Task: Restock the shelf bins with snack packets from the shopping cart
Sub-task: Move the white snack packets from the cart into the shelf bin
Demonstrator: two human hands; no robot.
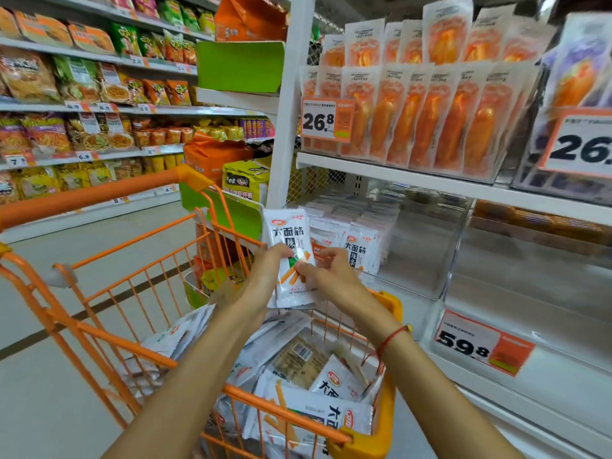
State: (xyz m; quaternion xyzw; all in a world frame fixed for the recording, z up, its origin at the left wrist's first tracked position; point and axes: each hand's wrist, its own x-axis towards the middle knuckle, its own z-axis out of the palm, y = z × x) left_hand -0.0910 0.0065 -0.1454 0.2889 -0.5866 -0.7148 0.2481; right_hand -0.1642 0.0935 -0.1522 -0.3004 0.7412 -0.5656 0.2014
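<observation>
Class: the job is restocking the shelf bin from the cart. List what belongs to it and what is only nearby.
Job: white packets held in left hand and right hand; orange cart; clear bin of matching packets.

Nearby: orange pouches; price tag 59.8; crisp bags.

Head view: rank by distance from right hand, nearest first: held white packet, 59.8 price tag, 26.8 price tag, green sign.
1. held white packet, in the right hand fingers
2. 59.8 price tag, lower right
3. 26.8 price tag, shelf above
4. green sign, upper left
</observation>
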